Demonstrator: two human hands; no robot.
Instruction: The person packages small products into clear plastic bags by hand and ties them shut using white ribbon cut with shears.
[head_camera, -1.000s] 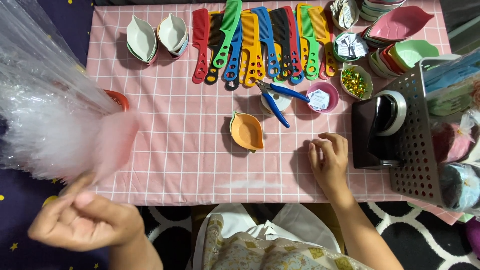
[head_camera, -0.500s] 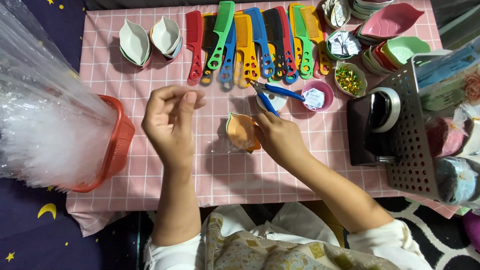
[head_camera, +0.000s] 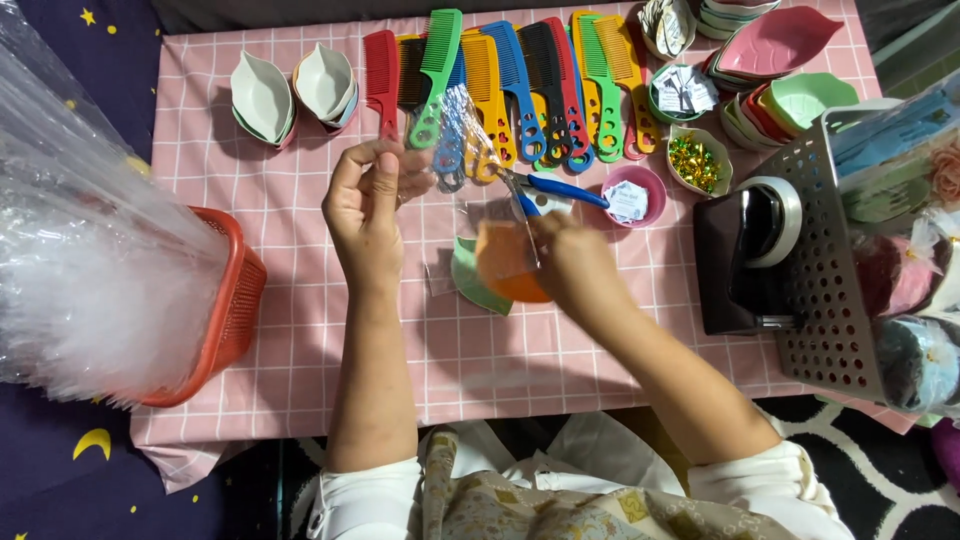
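Note:
My left hand (head_camera: 371, 205) is raised over the pink checked tablecloth (head_camera: 300, 330) and pinches the top of a clear plastic bag (head_camera: 462, 130) that hangs in front of the combs. In my right hand (head_camera: 568, 265) is an orange leaf-shaped dish (head_camera: 507, 265), tilted and lifted off the cloth at the bag's lower end. A pale green leaf dish (head_camera: 470, 280) shows just under the orange one. Whether the dish is inside the bag I cannot tell.
Several coloured combs (head_camera: 520, 90) lie along the far edge, with white leaf dishes (head_camera: 262, 97) to their left. Blue-handled pliers (head_camera: 555, 187), a pink cup (head_camera: 633, 195), a black tape dispenser (head_camera: 745, 255) and a grey perforated basket (head_camera: 835, 270) stand right. A red basket (head_camera: 235, 300) of clear bags sits left.
My left hand came from the bag stack at the left to the centre, holding a clear bag up. My right hand took the orange dish and lifted it off the cloth.

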